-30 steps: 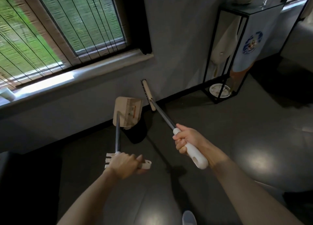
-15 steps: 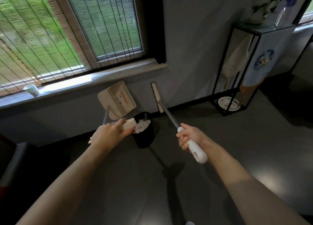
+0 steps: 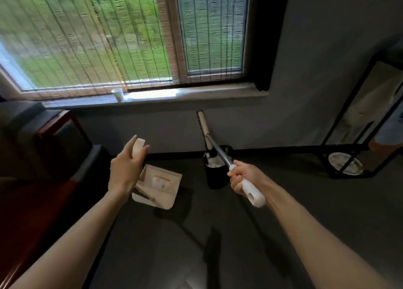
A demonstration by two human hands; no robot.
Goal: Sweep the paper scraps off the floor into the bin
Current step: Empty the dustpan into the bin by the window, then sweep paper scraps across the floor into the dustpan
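Paper scraps (image 3: 214,162): white, heaped inside the bin, just ahead of your right knuckles.
Bin (image 3: 216,176): small, black and round, upright on the floor, between your two hands and much nearer the right one.
Broom (image 3: 218,151): its metal shaft runs from your right hand up and away over the bin's mouth; the pale head sits beyond the bin, by the wall under the sill, bristles to the left.
Right hand (image 3: 244,176): fingers curled tight round the top of the broom's white grip, whose end sticks out below your wrist.
Dustpan (image 3: 161,186): cream, low by the floor directly under and just right of your left hand, open side towards you; whether it touches the floor cannot be told.
Left hand (image 3: 126,171): raised, the cream tip of the dustpan handle pinched between thumb and fingers; the shaft below is hidden behind the hand.
Floor (image 3: 239,234): dark and smooth, with shadows of pan and broom beneath your forearms.
Cabinet (image 3: 43,190): dark with red-brown edges, outside your left arm.
Sill (image 3: 196,97): pale, well beyond both hands, with a small white cup (image 3: 117,94) above your left hand.
Window (image 3: 109,38): above the sill, blurred green behind thin vertical lines.
Metal stand (image 3: 340,136): a black frame far to the right of your right hand, with a round plate (image 3: 345,163) at its foot.
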